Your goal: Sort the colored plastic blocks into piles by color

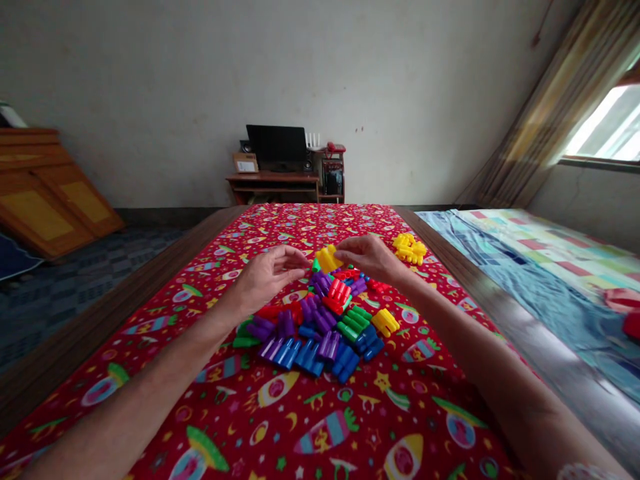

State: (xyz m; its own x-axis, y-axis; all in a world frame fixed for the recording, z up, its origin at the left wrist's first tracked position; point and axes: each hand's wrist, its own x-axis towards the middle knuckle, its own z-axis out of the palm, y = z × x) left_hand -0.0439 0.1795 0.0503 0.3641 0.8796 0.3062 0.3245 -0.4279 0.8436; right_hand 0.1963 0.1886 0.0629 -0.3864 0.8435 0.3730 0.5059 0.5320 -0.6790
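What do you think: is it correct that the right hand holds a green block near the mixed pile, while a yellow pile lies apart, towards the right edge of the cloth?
Not quite: the block in the right hand is yellow, not green, as the head view shows. It is near the mixed pile, and the yellow pile lies as you say.
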